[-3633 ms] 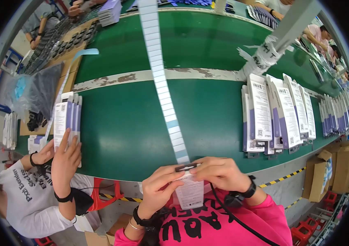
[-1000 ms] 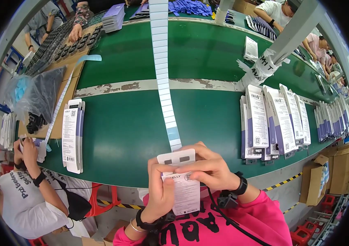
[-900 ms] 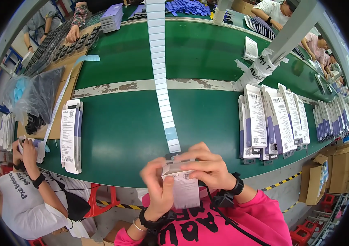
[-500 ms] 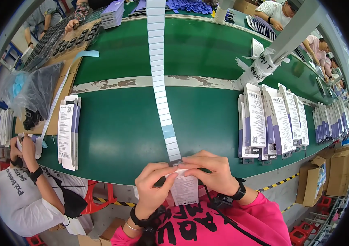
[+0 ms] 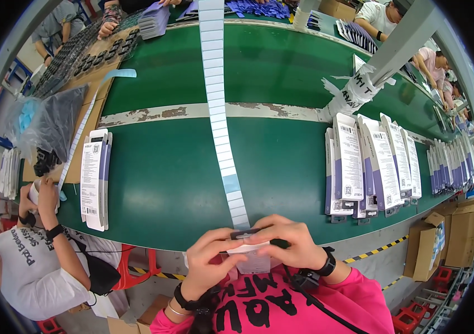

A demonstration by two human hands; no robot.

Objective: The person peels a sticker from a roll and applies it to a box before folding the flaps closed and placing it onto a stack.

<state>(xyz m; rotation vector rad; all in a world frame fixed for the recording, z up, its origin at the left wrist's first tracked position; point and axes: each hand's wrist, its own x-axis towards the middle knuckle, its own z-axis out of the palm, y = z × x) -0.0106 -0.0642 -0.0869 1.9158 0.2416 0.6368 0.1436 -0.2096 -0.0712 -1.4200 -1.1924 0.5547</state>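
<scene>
A slim white box [image 5: 254, 263] with a dark hang tab at its top is held upright close to my body, over the table's near edge. My left hand [image 5: 212, 257] grips its upper left side, and my right hand [image 5: 293, 245] pinches its upper right side. Fingers and thumbs of both hands meet near the top and hide part of it. A long strip of white labels [image 5: 218, 128] on light blue backing runs from the upper edge down to just behind the box; its lower end is hidden by my fingers.
White-and-purple boxes [image 5: 96, 181] stand at left, and a larger group of boxes [image 5: 348, 161] at right. A wrapped post [image 5: 354, 92] rises from the table divider. At far left, a seated co-worker [image 5: 47, 261] handles another label strip. Cardboard cartons [image 5: 462, 234] sit at lower right.
Both hands have moved slightly lower and the box has tilted, so its face looks shorter. At the far side, another person's hand now reaches the stack of purple-and-white boxes.
</scene>
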